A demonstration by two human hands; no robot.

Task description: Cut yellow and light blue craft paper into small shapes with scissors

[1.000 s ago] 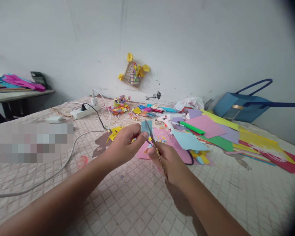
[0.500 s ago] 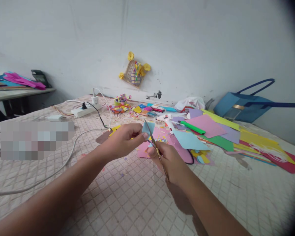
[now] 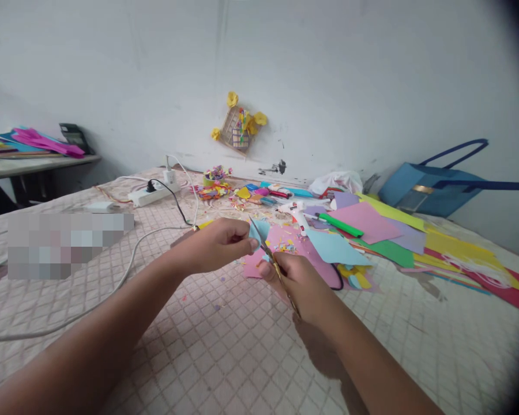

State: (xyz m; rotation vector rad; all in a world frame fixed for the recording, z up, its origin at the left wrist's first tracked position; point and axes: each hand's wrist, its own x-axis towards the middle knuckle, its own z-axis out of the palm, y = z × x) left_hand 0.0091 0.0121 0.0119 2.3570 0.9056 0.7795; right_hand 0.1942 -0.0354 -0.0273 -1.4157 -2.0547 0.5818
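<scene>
My left hand (image 3: 220, 245) pinches a small piece of light blue paper (image 3: 260, 229) between thumb and fingers. In my right hand (image 3: 296, 276) is a pair of scissors (image 3: 278, 271) with gold-coloured handles, its blades pointing up and to the left. The blades lie across the blue paper, close to my left fingertips. Below and behind them on the table is a pink sheet (image 3: 305, 253) strewn with small paper scraps (image 3: 288, 246).
A white glue gun (image 3: 300, 219) lies beyond my right hand. Coloured paper sheets (image 3: 367, 222), a green marker-like stick (image 3: 341, 225) and a blue bag (image 3: 432, 187) are at the right. At left are a power strip (image 3: 153, 195) and a white cable (image 3: 130, 271).
The blue paper has turned and shifted slightly down and left against the scissor blades. Both hands keep their grip. The whole view has shifted a little.
</scene>
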